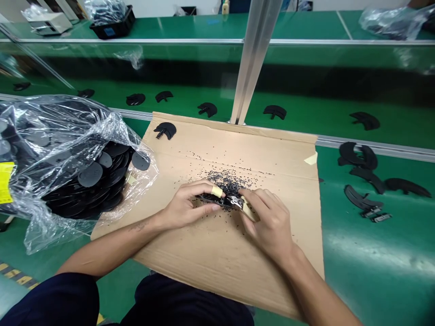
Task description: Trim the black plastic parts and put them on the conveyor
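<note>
My left hand (190, 203), with yellow tape on one finger, pinches a black plastic part (210, 198) that is mostly hidden by the fingers. In my right hand (270, 217) is a pair of cutting pliers (235, 202) with pale handles, partly covered by the palm. Its metal jaws meet the edge of the black part, just right of my left fingertips. Around and beyond both hands, a heap of tiny black scraps (229, 179) lies scattered on a cardboard sheet (197, 253).
A clear plastic bag (68, 122) spills black discs (90, 175) at the left. One curved black piece (166, 130) lies on the cardboard's far left corner. More curved pieces (365, 179) sit on the green surface at right. A metal post (253, 63) stands behind the cardboard.
</note>
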A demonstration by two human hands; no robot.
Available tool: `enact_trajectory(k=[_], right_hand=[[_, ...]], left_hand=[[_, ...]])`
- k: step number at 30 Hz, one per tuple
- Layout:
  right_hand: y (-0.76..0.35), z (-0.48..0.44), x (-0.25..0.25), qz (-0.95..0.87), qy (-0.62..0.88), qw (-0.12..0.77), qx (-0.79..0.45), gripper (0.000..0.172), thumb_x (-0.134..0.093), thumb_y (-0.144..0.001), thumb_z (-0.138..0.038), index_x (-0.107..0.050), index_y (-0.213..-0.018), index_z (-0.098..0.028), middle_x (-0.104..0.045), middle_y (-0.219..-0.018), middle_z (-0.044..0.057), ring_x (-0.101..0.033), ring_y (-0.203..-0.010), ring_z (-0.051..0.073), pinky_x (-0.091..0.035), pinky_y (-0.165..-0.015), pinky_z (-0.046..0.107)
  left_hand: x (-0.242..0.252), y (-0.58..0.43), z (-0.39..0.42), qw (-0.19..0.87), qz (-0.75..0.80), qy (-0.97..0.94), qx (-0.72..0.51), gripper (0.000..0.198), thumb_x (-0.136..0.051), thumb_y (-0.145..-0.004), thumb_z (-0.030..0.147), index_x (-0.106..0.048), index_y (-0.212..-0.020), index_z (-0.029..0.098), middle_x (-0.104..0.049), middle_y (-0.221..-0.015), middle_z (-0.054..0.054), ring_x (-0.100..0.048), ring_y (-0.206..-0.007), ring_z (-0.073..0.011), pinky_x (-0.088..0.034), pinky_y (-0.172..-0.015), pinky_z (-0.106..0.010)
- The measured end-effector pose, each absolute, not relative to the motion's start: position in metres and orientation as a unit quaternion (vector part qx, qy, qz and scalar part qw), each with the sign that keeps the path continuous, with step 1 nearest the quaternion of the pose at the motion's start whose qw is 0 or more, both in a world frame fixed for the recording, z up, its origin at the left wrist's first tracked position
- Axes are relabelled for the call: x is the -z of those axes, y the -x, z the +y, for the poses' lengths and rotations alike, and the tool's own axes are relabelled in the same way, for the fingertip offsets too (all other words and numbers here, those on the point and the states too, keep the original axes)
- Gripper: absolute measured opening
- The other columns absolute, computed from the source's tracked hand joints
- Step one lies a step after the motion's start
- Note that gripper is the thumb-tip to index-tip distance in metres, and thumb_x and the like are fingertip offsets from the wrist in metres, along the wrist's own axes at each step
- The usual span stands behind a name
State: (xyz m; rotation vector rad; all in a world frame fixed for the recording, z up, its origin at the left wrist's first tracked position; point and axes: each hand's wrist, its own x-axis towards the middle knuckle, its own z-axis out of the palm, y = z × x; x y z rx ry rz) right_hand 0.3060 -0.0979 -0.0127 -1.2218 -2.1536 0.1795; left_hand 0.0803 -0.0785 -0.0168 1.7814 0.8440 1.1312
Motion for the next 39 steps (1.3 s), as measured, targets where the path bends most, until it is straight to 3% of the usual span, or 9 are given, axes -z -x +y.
enact_trajectory(k=[27,39], right_hand=[[-0.3078,-0.097,0.0128,-0.811,0.458,0.351,-0.096,0.035,-0.053,-0.085,-0.009,-0.067,-0.117,-0.017,-0.067,-0.084,0.008,-0.06,-0.076,0.021,-0.05,-0.065,0.035],[-0.3069,-0.096,0.0124,-0.812,0.454,0.352,-0.098,0.027,-0.053,-0.089,-0.011,-0.067,-0.112,-0.014,-0.068,-0.086,0.009,-0.06,-0.076,0.021,-0.051,-0.065,0.035]], left_hand=[[0.0152,-0.0797,-0.0786,0.413,0.345,-0.718,-0.442,0.018,-0.075,-0.086,0.026,-0.074,-0.102,0.019,-0.076,-0.095,-0.008,-0.069,-0.089,-0.0189,-0.056,-0.082,-0.035],[0.0132,-0.0808,-0.0803,0.42,0.354,-0.709,-0.443,0.018,-0.075,-0.085,0.024,-0.074,-0.102,0.018,-0.076,-0.095,-0.007,-0.07,-0.088,-0.0183,-0.058,-0.083,-0.035]])
